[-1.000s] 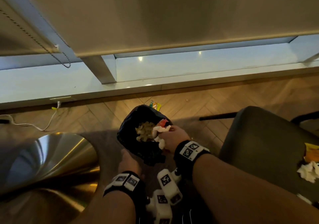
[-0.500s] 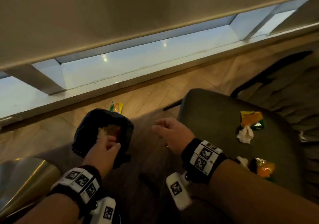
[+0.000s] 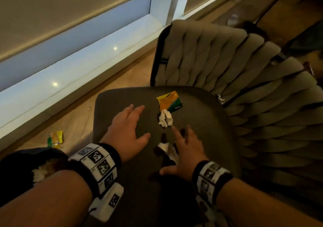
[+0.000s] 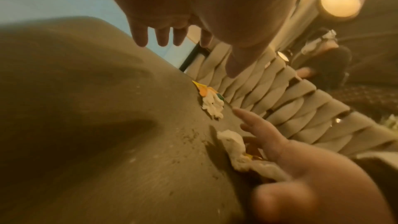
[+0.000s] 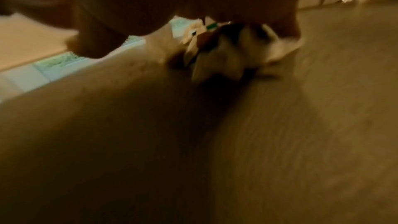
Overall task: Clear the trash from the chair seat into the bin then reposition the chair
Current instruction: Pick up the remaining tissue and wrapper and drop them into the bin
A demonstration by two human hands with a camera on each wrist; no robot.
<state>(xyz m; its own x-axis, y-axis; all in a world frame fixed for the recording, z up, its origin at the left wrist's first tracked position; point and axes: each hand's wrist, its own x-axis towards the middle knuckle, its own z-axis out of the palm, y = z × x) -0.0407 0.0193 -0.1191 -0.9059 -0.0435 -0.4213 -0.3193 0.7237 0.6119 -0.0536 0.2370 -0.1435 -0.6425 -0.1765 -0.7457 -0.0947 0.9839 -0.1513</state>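
Observation:
The dark grey chair seat fills the middle of the head view. On it lie a yellow-green wrapper and a crumpled white tissue touching it. A second tissue with an orange wrapper lies under my right hand, whose spread fingers hover at it. My left hand floats open and empty over the seat, left of the trash. The black-lined bin holding trash stands at lower left on the floor.
The padded chair backrest curves round the far and right sides of the seat. A yellow-green wrapper lies on the wooden floor near the bin. A white window ledge runs along the left.
Both hands left the bin and moved right over the chair seat. The right hand dropped its trash in the bin and now reaches the near tissue. The view swung right.

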